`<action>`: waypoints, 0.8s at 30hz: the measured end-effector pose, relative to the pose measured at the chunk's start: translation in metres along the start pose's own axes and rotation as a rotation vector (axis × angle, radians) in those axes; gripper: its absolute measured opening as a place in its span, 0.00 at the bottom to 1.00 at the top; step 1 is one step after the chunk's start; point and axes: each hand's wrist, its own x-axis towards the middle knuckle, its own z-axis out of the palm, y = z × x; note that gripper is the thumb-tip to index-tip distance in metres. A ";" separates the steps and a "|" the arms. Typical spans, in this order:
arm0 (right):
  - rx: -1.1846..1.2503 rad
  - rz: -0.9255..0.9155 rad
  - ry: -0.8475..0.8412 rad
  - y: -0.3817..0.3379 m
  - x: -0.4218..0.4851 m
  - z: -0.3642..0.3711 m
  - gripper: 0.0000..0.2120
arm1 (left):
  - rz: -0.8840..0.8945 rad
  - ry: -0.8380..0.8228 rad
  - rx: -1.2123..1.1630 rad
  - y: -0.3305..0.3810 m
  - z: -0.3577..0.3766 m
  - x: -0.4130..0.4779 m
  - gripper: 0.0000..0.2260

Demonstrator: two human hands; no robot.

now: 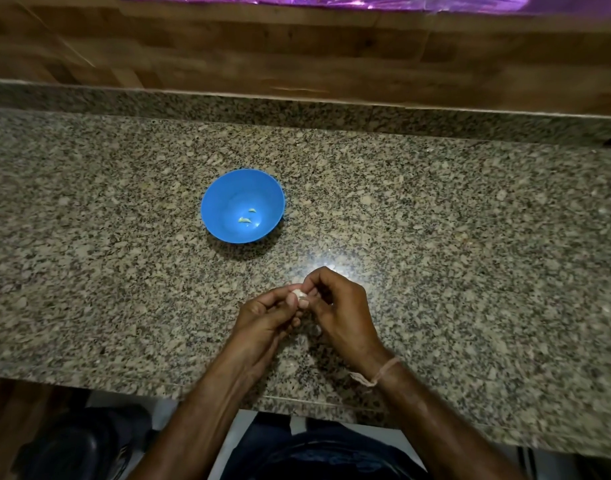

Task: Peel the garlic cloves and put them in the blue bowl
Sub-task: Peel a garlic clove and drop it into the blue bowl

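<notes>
A blue bowl stands on the granite counter, with two small peeled garlic cloves lying in its bottom. Nearer to me, both hands meet over the counter around a small white garlic clove. My left hand holds the clove at its fingertips. My right hand pinches the same clove from the right with thumb and fingers. Most of the clove is hidden by the fingers. A thread band circles my right wrist.
The speckled granite counter runs left to right, its front edge close to my body. A wooden wall panel rises behind it. A small pale scrap lies on the counter under my hands.
</notes>
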 end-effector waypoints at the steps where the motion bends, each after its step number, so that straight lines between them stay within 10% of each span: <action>1: -0.006 0.004 -0.008 0.002 0.000 -0.001 0.07 | -0.010 0.005 -0.003 -0.001 0.000 0.001 0.16; 14: -0.007 0.040 0.062 0.021 0.005 0.007 0.05 | -0.059 0.080 -0.151 -0.012 -0.002 0.018 0.10; 24: -0.166 0.240 -0.019 0.053 -0.004 0.009 0.09 | 0.644 0.249 1.096 -0.012 -0.054 0.059 0.10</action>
